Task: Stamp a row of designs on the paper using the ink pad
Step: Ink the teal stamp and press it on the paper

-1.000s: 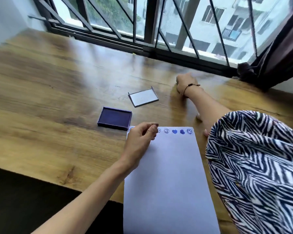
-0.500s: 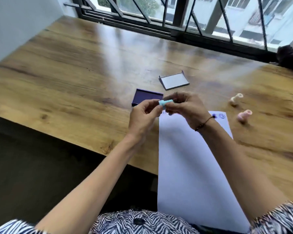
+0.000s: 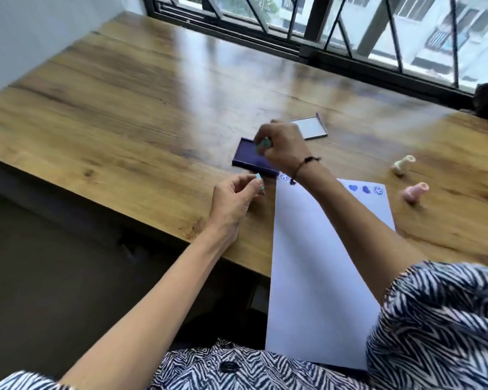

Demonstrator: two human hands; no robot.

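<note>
A teal stamp (image 3: 263, 144) is pinched in the right hand (image 3: 283, 147) w/ fingers closed on it, held over the blue ink pad (image 3: 250, 157), contact not clear. A small teal cap (image 3: 259, 180) is held in the left hand (image 3: 233, 202) between fingertips, just beside the pad. The paper (image 3: 321, 263) w/ stamped designs (image 3: 365, 189) along its far edge is laid on the table (image 3: 124, 114) next to the pad

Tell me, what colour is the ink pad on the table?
Dark blue-purple; the ink pad shows best in the head view.
</note>
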